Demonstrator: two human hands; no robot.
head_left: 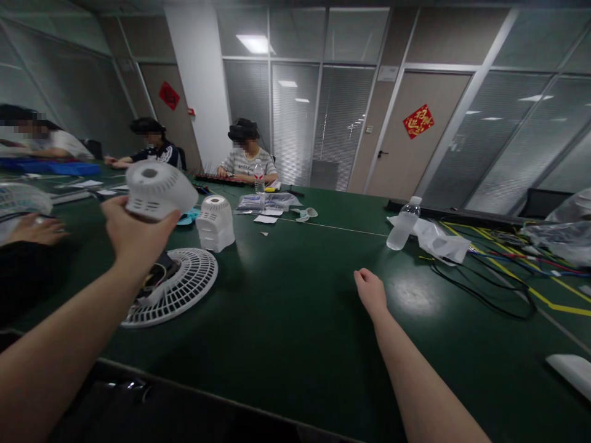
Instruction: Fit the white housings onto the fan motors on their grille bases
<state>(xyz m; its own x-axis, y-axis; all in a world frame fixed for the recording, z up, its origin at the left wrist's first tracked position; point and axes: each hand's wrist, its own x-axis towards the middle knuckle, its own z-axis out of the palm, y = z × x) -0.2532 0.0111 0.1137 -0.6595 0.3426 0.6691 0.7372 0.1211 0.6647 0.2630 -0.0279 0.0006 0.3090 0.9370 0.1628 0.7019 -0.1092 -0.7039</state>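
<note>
My left hand is closed around a white plastic fan motor housing, lifted above the table with its vent slots facing me. Below it, a round white fan grille lies flat, with a dark motor and wires on it, partly hidden by my forearm. A second white motor housing stands upright on the table just right of the held one. My right hand rests on the green tabletop as a loose fist, apart from other objects. Nothing sticks out of it.
A water bottle stands beside crumpled white plastic, with black cables to the right. Plastic bags and small light-coloured parts lie further back. Another person's hand is at left; several people sit across the table.
</note>
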